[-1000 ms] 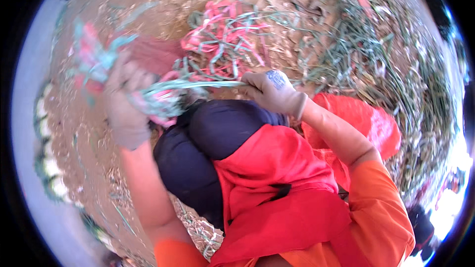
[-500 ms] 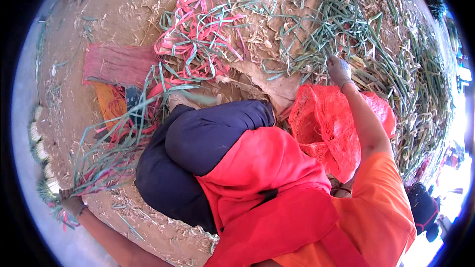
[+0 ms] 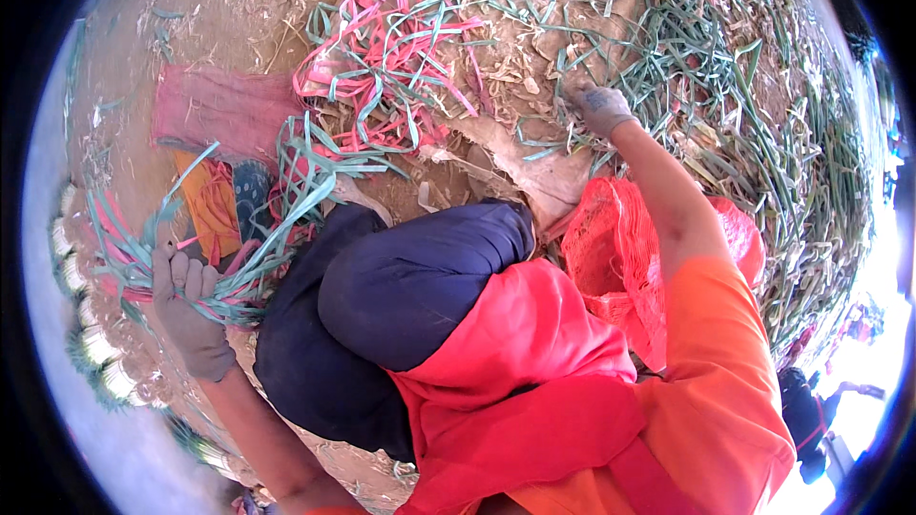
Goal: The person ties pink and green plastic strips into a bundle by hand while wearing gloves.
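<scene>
My left hand (image 3: 191, 310), in a pale glove, is closed round a bunch of green and pink flat strips (image 3: 253, 281) at the left, beside my knees. Their loose ends trail toward a patterned dark cloth. My right hand (image 3: 603, 110), also gloved, reaches out above the red mesh bag (image 3: 620, 253). Its fingers point left, low over brown dry scraps (image 3: 530, 76) on the ground sheet; they blur into the scraps, so their grip cannot be made out. A tangle of pink and green strips (image 3: 382, 67) lies ahead, between the two hands.
Long green stalks with leaves (image 3: 801, 172) heap along the right. A faded pink cloth (image 3: 224, 110) and an orange cloth (image 3: 208, 205) lie at the left. Bundled stalks with white ends (image 3: 114, 377) line the left edge. My bent knees (image 3: 420, 277) take up the middle.
My left hand has moved up and inward from the lower left, drawing the strips closer into a bunch. My right hand has shifted left and slightly up, away from the green leaves.
</scene>
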The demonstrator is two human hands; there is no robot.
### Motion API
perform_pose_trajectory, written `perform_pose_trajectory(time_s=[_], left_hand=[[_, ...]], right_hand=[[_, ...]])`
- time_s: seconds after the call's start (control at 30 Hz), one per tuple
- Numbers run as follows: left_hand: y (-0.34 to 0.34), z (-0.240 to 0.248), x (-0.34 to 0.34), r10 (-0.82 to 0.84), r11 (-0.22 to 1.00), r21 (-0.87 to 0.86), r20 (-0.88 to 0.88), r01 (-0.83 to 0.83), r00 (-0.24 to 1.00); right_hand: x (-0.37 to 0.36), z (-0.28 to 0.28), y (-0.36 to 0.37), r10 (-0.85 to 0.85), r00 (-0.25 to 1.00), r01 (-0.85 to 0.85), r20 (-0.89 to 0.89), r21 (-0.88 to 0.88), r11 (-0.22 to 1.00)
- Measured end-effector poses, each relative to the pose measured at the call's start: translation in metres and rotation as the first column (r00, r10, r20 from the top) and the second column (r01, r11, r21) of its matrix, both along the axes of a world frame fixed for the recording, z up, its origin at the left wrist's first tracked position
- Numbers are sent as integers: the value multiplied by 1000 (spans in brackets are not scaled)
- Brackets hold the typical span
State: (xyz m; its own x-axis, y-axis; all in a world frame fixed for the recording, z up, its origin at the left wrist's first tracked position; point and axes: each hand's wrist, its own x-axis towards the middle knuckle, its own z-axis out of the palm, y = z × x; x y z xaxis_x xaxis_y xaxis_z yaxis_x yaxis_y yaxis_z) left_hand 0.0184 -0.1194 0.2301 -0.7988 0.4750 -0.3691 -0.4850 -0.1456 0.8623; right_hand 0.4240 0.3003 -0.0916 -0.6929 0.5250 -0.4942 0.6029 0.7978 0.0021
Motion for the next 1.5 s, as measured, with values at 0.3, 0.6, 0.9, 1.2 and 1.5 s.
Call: perform_pose_trajectory(time_s=[0.3, 0.6, 0.9, 1.2, 1.5], left_hand=[[38, 10, 20, -101, 994, 36, -37, 103, 994], [82, 48, 83, -218, 972, 90, -1, 217, 976], [78, 44, 92, -329, 938, 142, 76, 316, 941], [72, 25, 67, -326, 933, 201, 124, 297, 937], [47, 8, 45, -202, 965, 195, 115, 177, 973]], right_hand=[[29, 156, 24, -331, 880, 306, -341, -128, 943], [30, 249, -16, -887, 100, 162, -451, -872, 462], [-54, 287, -70, -989, 63, -809, 136, -573, -131], [-138, 328, -145, -978, 148, -831, -146, -555, -43], [-102, 302, -67, -977, 205, -756, 65, -624, -200]])
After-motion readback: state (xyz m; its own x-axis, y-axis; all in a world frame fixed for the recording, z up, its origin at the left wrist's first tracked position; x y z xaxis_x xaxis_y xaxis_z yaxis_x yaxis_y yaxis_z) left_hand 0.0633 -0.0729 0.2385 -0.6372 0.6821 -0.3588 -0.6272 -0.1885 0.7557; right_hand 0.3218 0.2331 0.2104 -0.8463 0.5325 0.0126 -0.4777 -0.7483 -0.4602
